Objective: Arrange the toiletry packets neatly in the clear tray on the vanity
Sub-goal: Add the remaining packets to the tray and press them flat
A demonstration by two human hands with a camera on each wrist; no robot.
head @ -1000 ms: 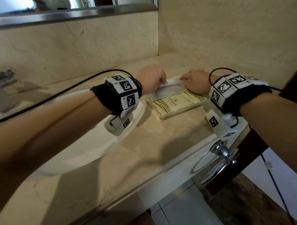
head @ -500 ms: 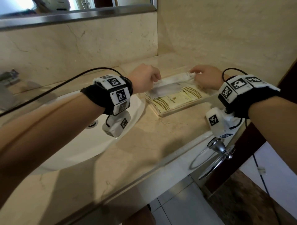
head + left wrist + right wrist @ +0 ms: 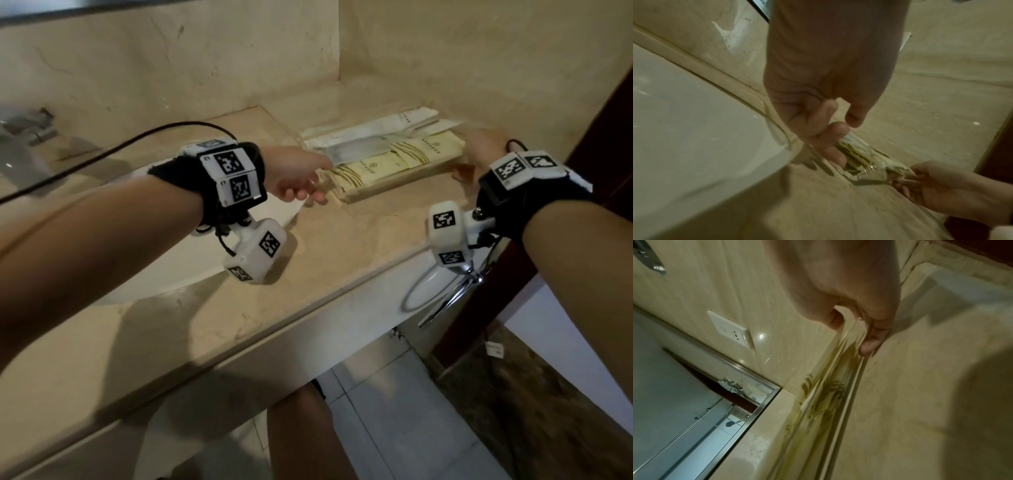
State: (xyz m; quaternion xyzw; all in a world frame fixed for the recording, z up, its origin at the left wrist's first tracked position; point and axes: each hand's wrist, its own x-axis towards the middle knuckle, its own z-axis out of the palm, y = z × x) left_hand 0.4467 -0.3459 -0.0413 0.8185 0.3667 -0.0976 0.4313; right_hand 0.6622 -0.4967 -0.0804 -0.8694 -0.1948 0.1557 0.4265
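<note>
A clear tray lies on the marble vanity near the back right corner. Yellow striped packets lie side by side in its front half. Long white packets lie along its back. My left hand is at the tray's left end, and the left wrist view shows its fingers curled against the clear tray. My right hand holds the right end. In the right wrist view its thumb and fingers pinch the clear tray wall.
A white sink basin is set into the counter at the left, with a chrome faucet behind it. A chrome towel ring hangs below the counter's front edge. Marble walls close the back and right; a wall socket sits above.
Earlier both hands held a long white packet over the tray's back. That packet now lies in the tray, and the hands have moved apart to the tray's two ends.
</note>
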